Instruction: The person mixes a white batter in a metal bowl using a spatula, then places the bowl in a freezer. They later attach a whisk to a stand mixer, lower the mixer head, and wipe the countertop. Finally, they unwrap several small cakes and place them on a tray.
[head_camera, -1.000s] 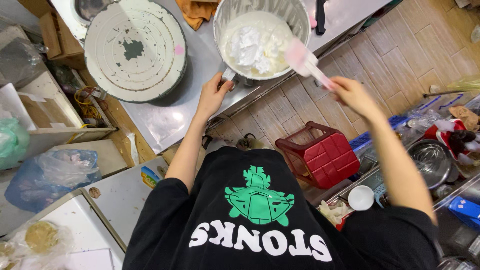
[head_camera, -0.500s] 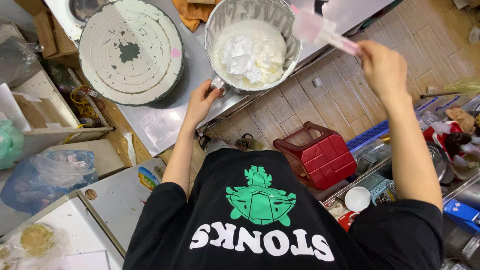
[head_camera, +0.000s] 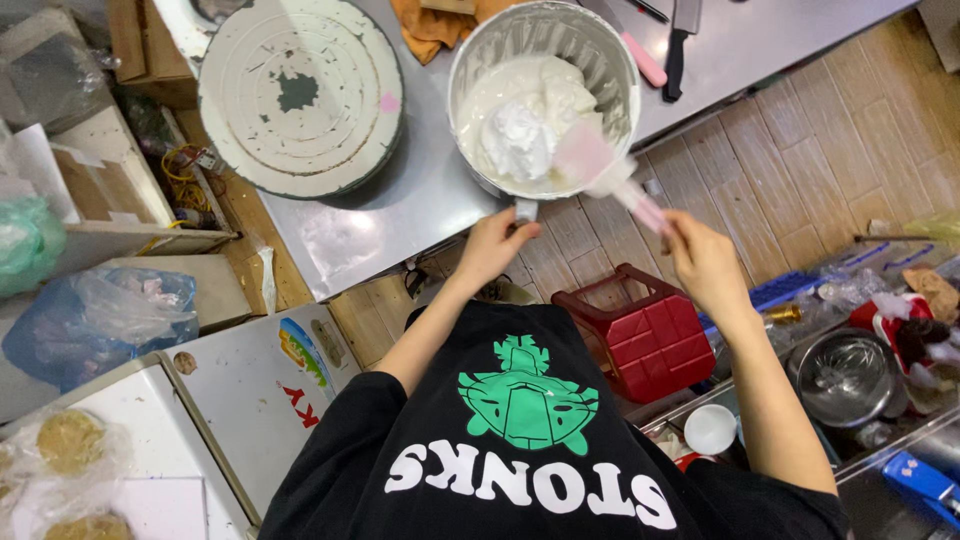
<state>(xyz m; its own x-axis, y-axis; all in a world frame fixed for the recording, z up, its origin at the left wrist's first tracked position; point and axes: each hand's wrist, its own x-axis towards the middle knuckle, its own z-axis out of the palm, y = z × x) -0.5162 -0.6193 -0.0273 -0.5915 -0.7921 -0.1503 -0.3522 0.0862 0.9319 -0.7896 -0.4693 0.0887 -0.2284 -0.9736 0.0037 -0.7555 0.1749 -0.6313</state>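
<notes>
My left hand (head_camera: 495, 245) grips the small handle at the near rim of a metal mixing bowl (head_camera: 610, 60), which stands on the steel counter (head_camera: 400, 215) and holds white cream (head_camera: 520, 125). My right hand (head_camera: 705, 262) is closed around the handle of a pink spatula (head_camera: 600, 170). Its blade lies over the bowl's near right rim, at the edge of the cream.
A round, cream-smeared turntable (head_camera: 300, 95) sits left of the bowl. Knives (head_camera: 680, 40) and an orange cloth (head_camera: 430, 20) lie behind it. A red plastic stool (head_camera: 650, 335) stands on the wooden floor below the counter edge. Metal bowls and clutter (head_camera: 850, 375) fill the right.
My right hand has swung the spatula from out at the right back to the bowl's near rim. My left hand has stayed on the bowl's handle.
</notes>
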